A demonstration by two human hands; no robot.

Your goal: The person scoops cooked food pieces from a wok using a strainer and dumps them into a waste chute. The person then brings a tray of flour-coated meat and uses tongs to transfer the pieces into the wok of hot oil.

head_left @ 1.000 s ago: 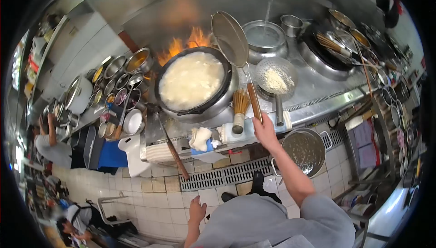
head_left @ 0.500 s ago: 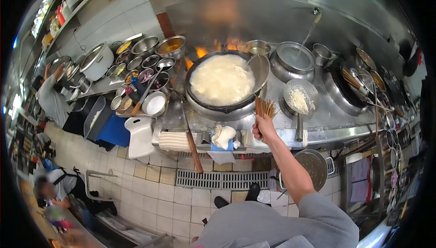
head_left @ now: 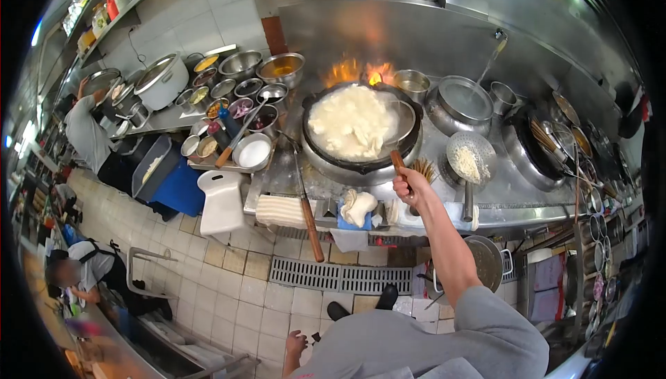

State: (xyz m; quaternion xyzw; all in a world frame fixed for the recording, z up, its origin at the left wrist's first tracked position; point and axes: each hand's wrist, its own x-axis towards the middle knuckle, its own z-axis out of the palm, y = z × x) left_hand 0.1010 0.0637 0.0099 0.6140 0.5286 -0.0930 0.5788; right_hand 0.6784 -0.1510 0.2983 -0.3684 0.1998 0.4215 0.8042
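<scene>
The right hand (head_left: 411, 188), clasping the wooden-handled strainer (head_left: 406, 123), has dipped it into the wok (head_left: 361, 166), bringing it to the pale contents (head_left: 350, 119); the left hand's (head_left: 296, 342) hold is unclear

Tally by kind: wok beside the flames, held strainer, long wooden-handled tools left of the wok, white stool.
Round black metal wok: 1
Round metal strainer with wooden handle: 1
Long metal wooden-handled tools: 2
White plastic stool: 1
Total: 5
</scene>
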